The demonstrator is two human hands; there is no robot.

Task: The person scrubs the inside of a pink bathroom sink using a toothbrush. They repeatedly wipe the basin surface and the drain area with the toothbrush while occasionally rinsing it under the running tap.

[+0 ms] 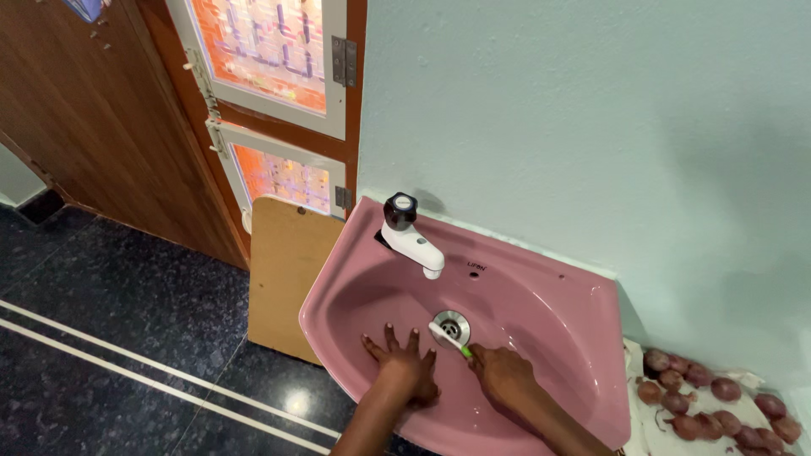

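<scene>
A pink wash basin [541, 287] hangs on a pale blue wall. My left hand [404, 365] lies flat inside the bowl with fingers spread, holding nothing. Beside it, my right hand [500, 373] grips a small brush [449, 338] with a green handle and white head; its head rests on the bowl close to the metal drain [454, 321]. A white tap [412, 239] with a black knob stands at the basin's back rim, and no water shows from it.
Several red onions [718, 401] lie on white paper on the floor to the right. A brown board [283, 270] leans left of the basin under a door with orange glass panes [283, 169]. Dark polished floor tiles [118, 321] spread to the left.
</scene>
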